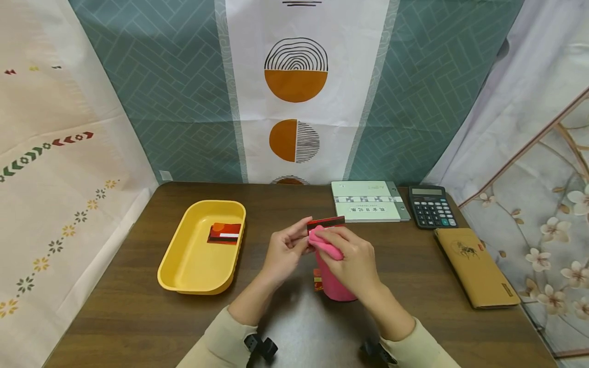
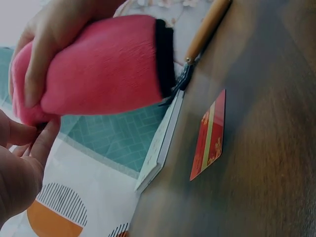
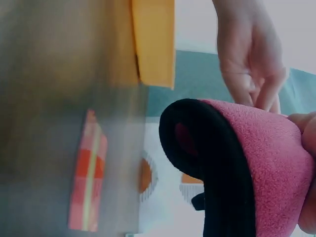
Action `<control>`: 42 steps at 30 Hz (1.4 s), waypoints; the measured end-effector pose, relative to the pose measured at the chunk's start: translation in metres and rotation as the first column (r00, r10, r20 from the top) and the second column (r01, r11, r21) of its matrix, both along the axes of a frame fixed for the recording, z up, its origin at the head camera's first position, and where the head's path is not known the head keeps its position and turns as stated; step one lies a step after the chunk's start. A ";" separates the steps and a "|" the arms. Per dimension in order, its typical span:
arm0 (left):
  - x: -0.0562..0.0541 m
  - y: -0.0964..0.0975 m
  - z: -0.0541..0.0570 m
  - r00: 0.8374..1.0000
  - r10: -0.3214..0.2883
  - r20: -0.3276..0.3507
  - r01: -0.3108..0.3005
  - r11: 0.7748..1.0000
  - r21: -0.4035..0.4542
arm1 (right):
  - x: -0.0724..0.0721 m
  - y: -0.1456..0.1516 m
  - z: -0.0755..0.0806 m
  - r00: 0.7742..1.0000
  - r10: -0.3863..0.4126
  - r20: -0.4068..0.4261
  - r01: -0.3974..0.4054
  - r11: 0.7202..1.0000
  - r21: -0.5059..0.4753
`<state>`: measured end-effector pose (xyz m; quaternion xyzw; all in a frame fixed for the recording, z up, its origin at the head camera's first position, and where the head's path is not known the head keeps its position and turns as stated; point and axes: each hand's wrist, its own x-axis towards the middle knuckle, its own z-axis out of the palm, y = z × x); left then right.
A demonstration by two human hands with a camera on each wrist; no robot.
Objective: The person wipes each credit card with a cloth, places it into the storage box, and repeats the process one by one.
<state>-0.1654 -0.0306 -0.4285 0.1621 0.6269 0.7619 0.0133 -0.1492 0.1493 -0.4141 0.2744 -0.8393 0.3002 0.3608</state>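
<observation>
My left hand (image 1: 281, 255) pinches a red bank card (image 1: 327, 222) with a black stripe, its striped edge facing up in the head view. A pink cloth (image 1: 337, 283) with black edging is gripped in my right hand (image 1: 353, 260), bunched against the card's face, and its loose end hangs down. The cloth covers much of the held card. On the table below the hands lies another red card with a yellow band (image 2: 210, 136), partly hidden by the cloth in the head view.
To the left stands a yellow tray (image 1: 188, 271) with red cards (image 1: 225, 233) inside. A pale green booklet (image 1: 365, 202) lies at the back edge beside a black calculator (image 1: 431, 207). Nearer on the right is a tan notebook (image 1: 476, 268).
</observation>
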 end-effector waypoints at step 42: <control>0.002 -0.020 -0.017 0.984 0.168 -0.056 -0.172 0.983 -0.066 | 0.013 0.055 -0.006 0.957 -0.195 0.215 0.262 0.900 -0.350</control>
